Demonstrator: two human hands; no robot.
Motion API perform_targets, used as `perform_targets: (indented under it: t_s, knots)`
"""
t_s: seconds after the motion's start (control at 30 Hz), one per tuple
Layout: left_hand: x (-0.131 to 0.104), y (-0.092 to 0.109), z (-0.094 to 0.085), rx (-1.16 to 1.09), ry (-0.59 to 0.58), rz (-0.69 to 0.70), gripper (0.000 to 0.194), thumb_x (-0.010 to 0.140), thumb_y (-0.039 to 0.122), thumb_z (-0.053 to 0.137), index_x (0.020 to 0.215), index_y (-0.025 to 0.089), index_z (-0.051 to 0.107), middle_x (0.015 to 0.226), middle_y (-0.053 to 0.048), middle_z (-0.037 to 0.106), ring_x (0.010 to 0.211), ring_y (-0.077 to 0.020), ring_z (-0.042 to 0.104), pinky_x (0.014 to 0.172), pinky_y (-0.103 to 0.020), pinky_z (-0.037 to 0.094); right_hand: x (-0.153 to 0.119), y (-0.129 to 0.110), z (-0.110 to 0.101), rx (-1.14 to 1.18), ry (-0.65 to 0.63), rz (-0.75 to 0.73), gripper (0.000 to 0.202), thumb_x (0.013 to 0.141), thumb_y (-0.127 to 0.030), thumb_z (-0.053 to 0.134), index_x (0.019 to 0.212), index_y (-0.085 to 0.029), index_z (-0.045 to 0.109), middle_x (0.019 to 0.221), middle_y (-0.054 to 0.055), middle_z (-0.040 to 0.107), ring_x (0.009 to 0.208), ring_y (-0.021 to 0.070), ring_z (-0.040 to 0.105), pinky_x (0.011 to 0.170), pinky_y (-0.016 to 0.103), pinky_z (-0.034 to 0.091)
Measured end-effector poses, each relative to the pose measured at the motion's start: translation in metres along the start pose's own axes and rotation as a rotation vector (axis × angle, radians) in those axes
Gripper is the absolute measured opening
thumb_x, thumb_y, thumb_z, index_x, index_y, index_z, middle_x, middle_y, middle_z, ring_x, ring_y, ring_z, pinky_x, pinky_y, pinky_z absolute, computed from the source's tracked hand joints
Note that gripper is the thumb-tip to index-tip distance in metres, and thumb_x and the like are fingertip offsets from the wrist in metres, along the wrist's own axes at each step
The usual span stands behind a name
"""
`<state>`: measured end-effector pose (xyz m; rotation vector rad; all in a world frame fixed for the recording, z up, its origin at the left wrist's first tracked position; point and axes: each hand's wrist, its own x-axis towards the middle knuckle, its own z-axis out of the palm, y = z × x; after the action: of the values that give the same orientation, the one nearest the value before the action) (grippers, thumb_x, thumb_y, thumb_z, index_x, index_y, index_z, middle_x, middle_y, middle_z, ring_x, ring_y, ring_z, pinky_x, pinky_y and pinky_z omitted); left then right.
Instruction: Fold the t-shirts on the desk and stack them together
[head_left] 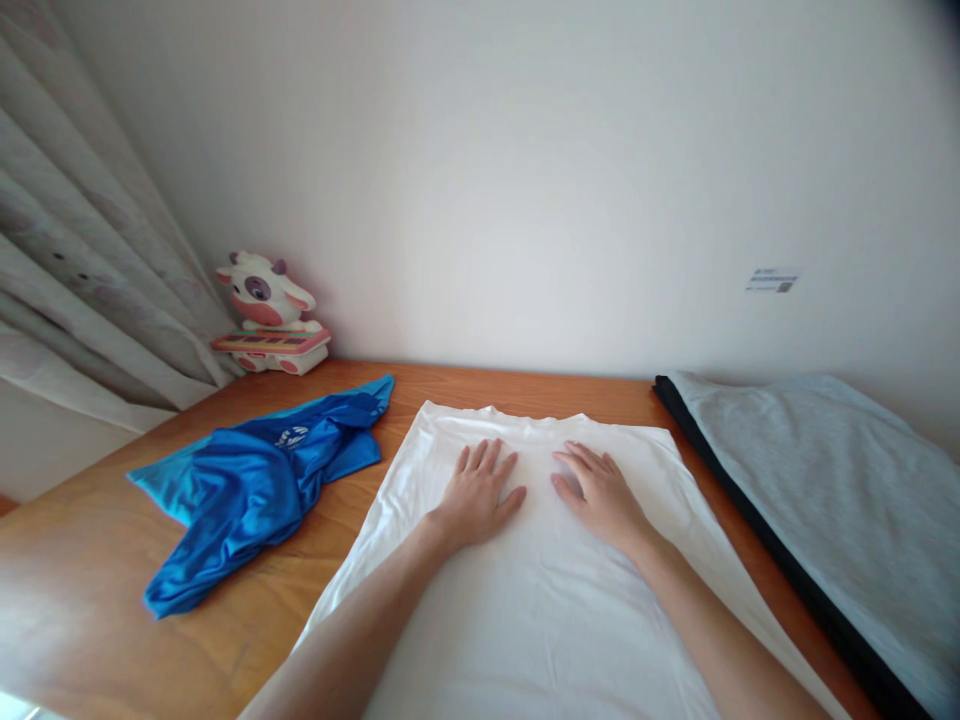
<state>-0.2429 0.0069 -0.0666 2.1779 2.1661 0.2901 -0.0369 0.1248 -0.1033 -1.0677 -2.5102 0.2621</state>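
Note:
A white garment (540, 600), which looks like a T-shirt, lies spread out on the wooden table in front of me. Its far edge is slightly wavy, and faint creases run across its middle. My left hand (480, 495) rests flat on the cloth left of centre, fingers spread and thumb pointing right. To the right of it, my right hand (600, 495) also lies on the cloth, palm down with its fingers apart and angled to the left. Neither hand grips the fabric. The near part of the garment runs under my forearms and out of view.
A crumpled blue shirt (255, 480) lies on the table (97, 540) at the left. Behind it stands a cow-shaped toy keyboard (274, 320) near a curtain (82, 230). Grey cloth (840, 480) over black cloth (757, 510) is at the right. A wall (525, 180) borders the back.

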Motion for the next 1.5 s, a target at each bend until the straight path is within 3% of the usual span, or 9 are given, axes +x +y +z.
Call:
perform_targets:
  t_s: [0.17, 0.6, 0.83, 0.9, 1.0, 1.07, 1.2, 1.33, 1.5]
  knots:
    - [0.0, 0.0, 0.0, 0.005, 0.002, -0.01, 0.062, 0.103, 0.056, 0.039, 0.154, 0.022, 0.045, 0.166, -0.015, 0.036, 0.154, -0.0358, 0.03, 0.125, -0.056, 0.024, 0.0, -0.001, 0.0, -0.002, 0.004, -0.001, 0.045, 0.1, -0.041, 0.042, 0.137, -0.022, 0.062, 0.154, 0.014, 0.053, 0.146, 0.0287, 0.044, 0.122, 0.058, 0.026]
    - [-0.001, 0.004, -0.008, 0.005, -0.015, 0.003, 0.062, 0.104, 0.052, 0.041, 0.155, 0.016, 0.045, 0.165, -0.022, 0.034, 0.153, -0.0397, 0.03, 0.124, -0.059, 0.025, 0.0, 0.002, 0.001, -0.004, 0.022, -0.023, 0.044, 0.101, -0.04, 0.044, 0.136, -0.02, 0.062, 0.152, 0.015, 0.055, 0.144, 0.0303, 0.046, 0.119, 0.061, 0.03]
    - [0.0, 0.001, 0.002, -0.037, 0.04, 0.005, 0.059, 0.102, 0.051, 0.047, 0.151, 0.019, 0.049, 0.164, -0.018, 0.039, 0.153, -0.0387, 0.033, 0.123, -0.06, 0.026, -0.001, 0.002, 0.006, 0.036, 0.075, -0.036, 0.041, 0.099, -0.039, 0.047, 0.131, -0.023, 0.065, 0.15, 0.015, 0.057, 0.143, 0.0311, 0.048, 0.119, 0.062, 0.03]
    - [0.005, -0.007, 0.007, -0.115, 0.097, 0.005, 0.052, 0.101, 0.048, 0.049, 0.145, 0.02, 0.056, 0.159, -0.017, 0.047, 0.149, -0.0364, 0.04, 0.122, -0.059, 0.03, 0.001, 0.005, 0.007, 0.084, 0.106, -0.037, 0.039, 0.097, -0.041, 0.048, 0.127, -0.023, 0.066, 0.147, 0.014, 0.06, 0.14, 0.0304, 0.051, 0.119, 0.06, 0.031]
    - [0.015, -0.03, 0.013, -0.293, 0.237, -0.045, 0.04, 0.1, 0.039, 0.05, 0.13, 0.017, 0.065, 0.142, -0.016, 0.063, 0.135, -0.0288, 0.057, 0.117, -0.048, 0.042, 0.006, 0.02, 0.004, 0.153, 0.186, 0.016, 0.038, 0.096, -0.043, 0.047, 0.12, -0.022, 0.068, 0.132, 0.012, 0.07, 0.127, 0.0247, 0.062, 0.114, 0.045, 0.043]
    - [0.021, -0.052, 0.014, -0.361, 0.368, -0.113, 0.034, 0.097, 0.035, 0.052, 0.122, 0.016, 0.067, 0.135, -0.016, 0.065, 0.127, -0.0262, 0.063, 0.112, -0.043, 0.048, 0.008, 0.038, -0.003, 0.149, 0.242, 0.085, 0.038, 0.096, -0.042, 0.045, 0.115, -0.02, 0.068, 0.122, 0.011, 0.074, 0.116, 0.0225, 0.067, 0.106, 0.037, 0.049]
    - [0.026, -0.092, 0.011, -0.269, 0.532, -0.267, 0.03, 0.094, 0.03, 0.055, 0.118, 0.017, 0.067, 0.133, -0.015, 0.065, 0.129, -0.0283, 0.06, 0.114, -0.046, 0.045, 0.004, 0.079, -0.02, 0.045, 0.334, 0.244, 0.036, 0.093, -0.038, 0.043, 0.109, -0.018, 0.067, 0.118, 0.016, 0.073, 0.114, 0.0281, 0.066, 0.104, 0.043, 0.048]
    - [0.021, -0.106, 0.012, -0.122, 0.413, -0.409, 0.039, 0.096, 0.031, 0.051, 0.127, 0.011, 0.063, 0.139, -0.018, 0.064, 0.133, -0.0326, 0.056, 0.117, -0.047, 0.041, -0.004, 0.096, -0.023, -0.049, 0.346, 0.353, 0.043, 0.096, -0.043, 0.042, 0.118, -0.015, 0.065, 0.125, 0.021, 0.069, 0.118, 0.0337, 0.064, 0.103, 0.048, 0.046]
    - [0.022, -0.095, 0.007, -0.018, 0.266, -0.442, 0.046, 0.102, 0.036, 0.04, 0.136, 0.013, 0.059, 0.145, -0.015, 0.061, 0.137, -0.0331, 0.052, 0.117, -0.048, 0.038, -0.006, 0.082, -0.018, -0.172, 0.228, 0.407, 0.048, 0.101, -0.046, 0.04, 0.13, -0.015, 0.061, 0.144, 0.02, 0.059, 0.135, 0.033, 0.052, 0.111, 0.049, 0.037]
